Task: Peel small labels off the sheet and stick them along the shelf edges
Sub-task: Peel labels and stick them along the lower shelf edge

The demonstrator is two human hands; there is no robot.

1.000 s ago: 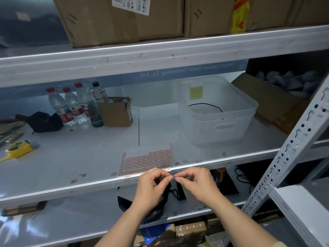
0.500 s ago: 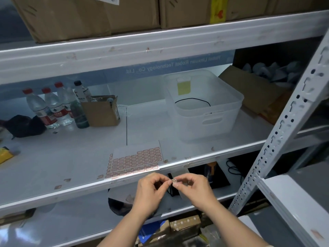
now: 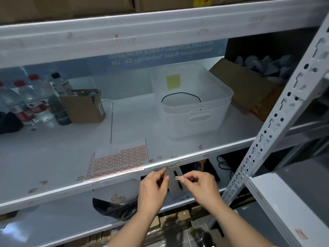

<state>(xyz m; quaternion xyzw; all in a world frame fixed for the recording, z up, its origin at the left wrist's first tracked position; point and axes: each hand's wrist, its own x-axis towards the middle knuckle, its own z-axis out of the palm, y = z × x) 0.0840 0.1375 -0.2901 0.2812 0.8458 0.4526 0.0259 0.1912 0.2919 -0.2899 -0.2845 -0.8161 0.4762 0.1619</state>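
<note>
1 label [image 3: 178, 178] pinched by right hand [image 3: 201, 184]; left hand [image 3: 153, 188] beside it.

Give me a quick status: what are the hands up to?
Right hand pinches one label. Left hand holds nothing, fingers loosely curled. Sheet on shelf, above shelf edge. Nothing in the way.

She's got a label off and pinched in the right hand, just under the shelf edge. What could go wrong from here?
1. The label is tiny and held only by the right hand's fingertip grip; it may curl or stick to a finger.
2. The label sheet overhangs the shelf edge; a brush from the left hand might knock it off.
3. Labels already dot the edge nearby, so the new one may overlap or sit crooked.
</note>
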